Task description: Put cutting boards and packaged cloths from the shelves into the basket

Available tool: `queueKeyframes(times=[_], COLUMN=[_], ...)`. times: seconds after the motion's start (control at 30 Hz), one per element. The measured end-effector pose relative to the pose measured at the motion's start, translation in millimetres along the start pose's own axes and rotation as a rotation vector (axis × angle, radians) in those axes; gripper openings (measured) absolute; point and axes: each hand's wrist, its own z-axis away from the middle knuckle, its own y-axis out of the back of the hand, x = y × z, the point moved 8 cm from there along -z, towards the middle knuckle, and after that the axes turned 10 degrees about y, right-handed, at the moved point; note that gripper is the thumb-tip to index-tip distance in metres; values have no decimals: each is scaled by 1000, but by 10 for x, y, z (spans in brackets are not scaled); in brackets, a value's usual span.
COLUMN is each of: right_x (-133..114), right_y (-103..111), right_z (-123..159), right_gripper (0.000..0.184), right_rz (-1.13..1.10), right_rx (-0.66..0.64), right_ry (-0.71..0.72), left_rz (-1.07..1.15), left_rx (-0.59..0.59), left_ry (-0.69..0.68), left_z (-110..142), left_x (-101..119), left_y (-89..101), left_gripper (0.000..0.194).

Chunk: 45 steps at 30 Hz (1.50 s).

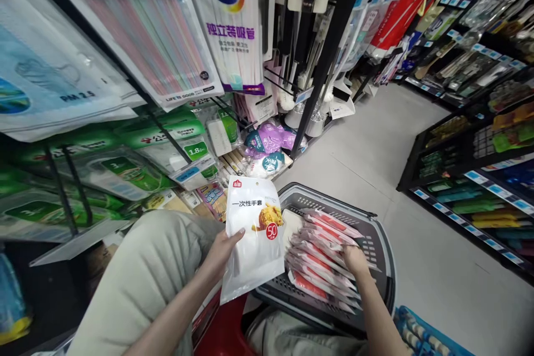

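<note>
My left hand grips a white pack of disposable gloves by its left edge, thumb on the front. The pack is upright, with a picture of food and a red "50" badge facing me. To its right, a grey shopping basket holds a stack of several flat red-and-white packets. My right hand is closed at the right edge of that stack, its fingertips partly hidden among the packets.
Packs of straws and green-and-white power strip packs hang on the rack at left. Purple and white bags lie on its bottom shelf. My knee is beside a red stool. Another shelf stands across the grey aisle floor.
</note>
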Motion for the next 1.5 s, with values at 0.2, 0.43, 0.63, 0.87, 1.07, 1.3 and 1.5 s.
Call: queueKeyframes(times=[0.2, 0.43, 0.63, 0.87, 1.07, 1.3, 1.5], right_x=[160, 151, -674, -1841, -1821, -2599, -2411], right_y=[188, 429, 883, 1137, 1388, 1494, 1728], right_z=[-156, -117, 357, 1039, 1279, 1395, 1594], right_gripper=[23, 39, 46, 50, 34, 42, 35], right_rz=[-97, -325, -1235, -1650, -948, -455, -590], right_rx=[40, 110, 321, 185, 497, 462, 655], right_ry=[-30, 39, 178, 352, 126, 216, 308], left_rz=[12, 23, -24, -83, -354, -59, 116], left_rx=[-31, -47, -265, -475, -205, -900, -744], left_ry=[-17, -11, 91, 188, -237, 139, 115], left_z=[-46, -42, 70, 284, 197, 668, 568], left_x=[-10, -9, -109, -293, -201, -613, -347], left_y=[28, -34, -269, -441, -280, -675, -498], left_gripper=[55, 60, 54, 51, 62, 60, 51])
